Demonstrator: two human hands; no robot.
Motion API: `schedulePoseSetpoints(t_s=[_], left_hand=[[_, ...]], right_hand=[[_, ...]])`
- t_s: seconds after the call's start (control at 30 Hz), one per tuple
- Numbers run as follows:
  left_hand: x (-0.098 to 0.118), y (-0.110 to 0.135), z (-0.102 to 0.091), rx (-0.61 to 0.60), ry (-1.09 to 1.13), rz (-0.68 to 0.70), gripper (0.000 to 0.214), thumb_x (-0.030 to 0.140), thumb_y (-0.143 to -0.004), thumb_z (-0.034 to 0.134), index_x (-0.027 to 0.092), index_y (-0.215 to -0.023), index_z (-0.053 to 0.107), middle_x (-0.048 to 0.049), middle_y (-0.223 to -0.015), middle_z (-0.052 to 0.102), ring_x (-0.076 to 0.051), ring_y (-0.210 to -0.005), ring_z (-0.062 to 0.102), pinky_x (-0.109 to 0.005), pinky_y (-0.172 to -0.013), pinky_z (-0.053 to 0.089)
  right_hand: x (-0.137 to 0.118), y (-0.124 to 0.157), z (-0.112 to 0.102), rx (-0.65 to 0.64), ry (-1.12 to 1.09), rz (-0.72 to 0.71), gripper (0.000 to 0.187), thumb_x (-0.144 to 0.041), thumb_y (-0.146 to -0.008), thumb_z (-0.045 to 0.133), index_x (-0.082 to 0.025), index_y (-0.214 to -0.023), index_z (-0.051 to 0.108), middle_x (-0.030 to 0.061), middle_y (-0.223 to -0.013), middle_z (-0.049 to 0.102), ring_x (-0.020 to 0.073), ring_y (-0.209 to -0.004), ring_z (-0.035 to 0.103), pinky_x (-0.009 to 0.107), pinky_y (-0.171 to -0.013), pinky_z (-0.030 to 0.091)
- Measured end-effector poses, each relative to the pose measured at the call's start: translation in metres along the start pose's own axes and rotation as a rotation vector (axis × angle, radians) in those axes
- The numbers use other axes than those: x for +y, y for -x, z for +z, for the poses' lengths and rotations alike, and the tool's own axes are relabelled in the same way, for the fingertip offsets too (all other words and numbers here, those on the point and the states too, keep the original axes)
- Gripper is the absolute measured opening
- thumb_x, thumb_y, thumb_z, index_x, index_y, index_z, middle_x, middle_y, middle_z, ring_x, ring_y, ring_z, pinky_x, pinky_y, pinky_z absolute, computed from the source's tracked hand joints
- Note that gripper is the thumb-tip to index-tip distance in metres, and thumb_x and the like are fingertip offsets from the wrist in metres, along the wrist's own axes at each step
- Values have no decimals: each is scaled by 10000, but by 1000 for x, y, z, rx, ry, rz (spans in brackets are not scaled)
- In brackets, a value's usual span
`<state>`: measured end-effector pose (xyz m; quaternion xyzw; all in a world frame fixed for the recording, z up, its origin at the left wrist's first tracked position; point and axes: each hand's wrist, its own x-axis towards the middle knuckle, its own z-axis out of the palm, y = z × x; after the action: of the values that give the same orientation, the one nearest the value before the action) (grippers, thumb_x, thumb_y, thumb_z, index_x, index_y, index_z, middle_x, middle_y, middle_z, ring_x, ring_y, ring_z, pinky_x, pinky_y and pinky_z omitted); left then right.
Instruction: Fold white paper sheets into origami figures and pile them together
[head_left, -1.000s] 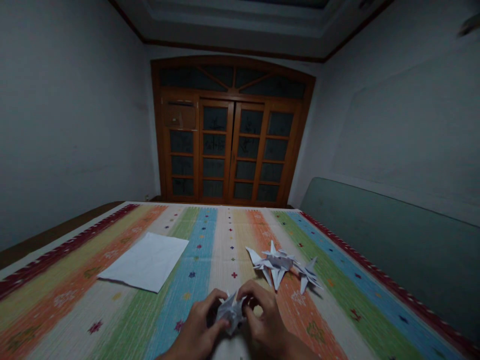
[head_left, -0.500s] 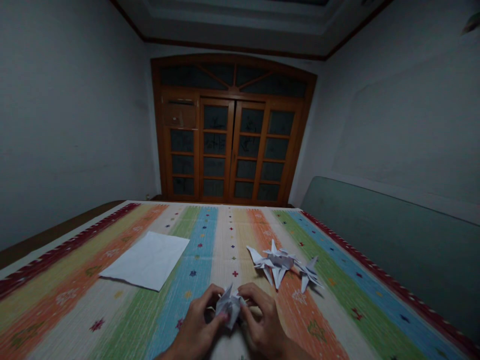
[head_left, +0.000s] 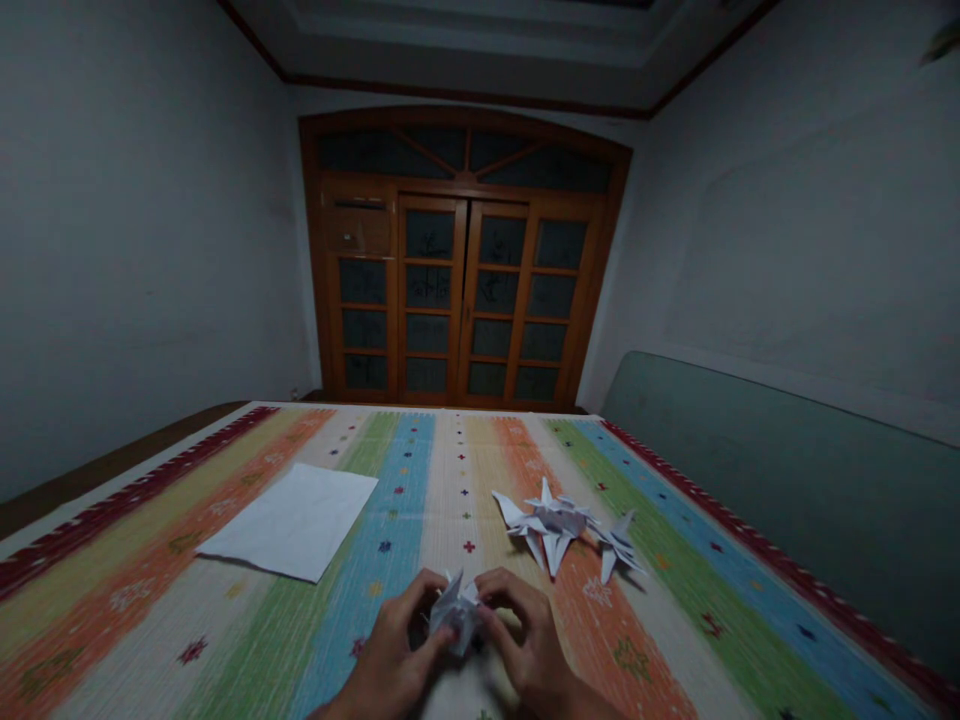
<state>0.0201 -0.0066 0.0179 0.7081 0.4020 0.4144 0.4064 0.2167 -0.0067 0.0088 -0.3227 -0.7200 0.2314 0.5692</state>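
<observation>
**Left hand** (head_left: 396,645): curled around the near left side of the small folded paper shape (head_left: 455,612), with the fingertips (head_left: 435,582) pressed on the paper.

**Right hand** (head_left: 531,645): curled around the right side of the same paper shape, with the fingers (head_left: 510,590) bent over the top.

**Grip:** closed on the paper from both sides, with a small gap between the palms.

**Small folded paper shape:** white, crinkly and pointy, held between both hands, low over the near part of the striped cloth, with some folds hidden behind the fingers.

**Big folded paper shape** (head_left: 550,522): white, with many sharp points, lying on the cloth ahead of the right hand, well past the fingers.

**Little pointy paper shape** (head_left: 619,548): white, lying just to the right of the big folded paper shape.

**Flat paper sheet** (head_left: 296,522): plain white and a bit wrinkled, lying flat on the left part of the cloth, apart from both hands.

**Striped cloth** (head_left: 112,600): long bright stripes of red, orange, yellow, green and blue, with tiny colored flowers and stars.

**Far end:** a tall wooden door (head_left: 461,300) with many dark glass panes.

**Right side:** a long green padded board (head_left: 780,480) along the edge of the cloth.
</observation>
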Motion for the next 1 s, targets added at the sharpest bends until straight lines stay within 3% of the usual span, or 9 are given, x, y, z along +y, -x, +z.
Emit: schedulePoseSetpoints(t_s=[0.17, 0.27, 0.4, 0.53, 0.7, 0.8, 0.87, 0.93, 1.0], left_hand=[[2, 3, 0, -40, -81, -9, 202, 192, -815, 664, 226, -1012, 639, 0, -931, 713, -206, -869, 634, -269, -808, 464], [5, 4, 0, -51, -73, -4, 283, 181, -805, 655, 229, -1083, 626, -9, -944, 720, -220, -902, 650, -274, -830, 473], [6, 4, 1, -78, -56, 47, 292, 193, -833, 619, 230, -1122, 605, -18, -916, 724, -220, -868, 670, -277, -814, 497], [0, 5, 2, -30, -85, 52, 369, 219, -844, 626, 239, -1209, 578, -24, -910, 725, -218, -816, 668, -289, -792, 515], [-9, 7, 2, -28, -134, 34, 448, 217, -836, 654, 248, -1274, 564, -43, -955, 742, -231, -853, 683, -301, -815, 528], [-9, 7, 2, -17, -141, 25, 475, 211, -831, 661, 254, -1295, 568, -57, -1004, 750, -242, -910, 689, -313, -856, 531], [-8, 7, 2, 6, -112, 22, 477, 226, -843, 654, 244, -1311, 562, -69, -1018, 751, -245, -915, 693, -326, -870, 539], [-6, 6, 2, 44, -74, 26, 477, 252, -860, 652, 241, -1326, 553, -79, -1056, 746, -246, -937, 696, -337, -893, 544], [-6, 6, 3, 80, -48, 30, 493, 281, -877, 650, 242, -1354, 532, -73, -1035, 739, -239, -922, 698, -335, -892, 549]], right_hand=[[0, -1, 4, 98, -11, 138, 170, -318, -913, 673, -177, -819, 682, 56, -732, 712, 191, -679, 705, 245, -622, 572], [-1, -1, 7, 143, -27, 127, 171, -336, -896, 701, -179, -831, 681, 52, -739, 715, 190, -678, 707, 248, -636, 585], [-2, 1, 10, 102, -44, 152, 195, -376, -911, 695, -183, -889, 701, 61, -786, 731, 193, -721, 716, 251, -661, 590], [-2, 1, 10, 50, -65, 261, 360, -483, -860, 752, -186, -1064, 739, 86, -864, 758, 224, -792, 730, 279, -689, 590], [-2, -3, 8, 9, -127, 346, 395, -562, -841, 746, -169, -796, 760, 89, -774, 750, 232, -746, 709, 308, -708, 569], [-1, -4, 8, 4, -168, 363, 392, -554, -843, 744, -170, -764, 742, 79, -757, 731, 229, -747, 694, 310, -708, 558], [-1, -3, 10, 0, -215, 351, 363, -532, -817, 771, -179, -896, 754, 88, -862, 742, 240, -818, 697, 316, -736, 557], [0, -2, 12, -19, -273, 350, 477, -481, -737, 841, -200, -1105, 723, 94, -1006, 739, 247, -884, 692, 313, -744, 555], [1, -2, 15, -81, -310, 382, 543, -381, -668, 882, -209, -1150, 700, 71, -1017, 733, 235, -869, 681, 297, -729, 545]])
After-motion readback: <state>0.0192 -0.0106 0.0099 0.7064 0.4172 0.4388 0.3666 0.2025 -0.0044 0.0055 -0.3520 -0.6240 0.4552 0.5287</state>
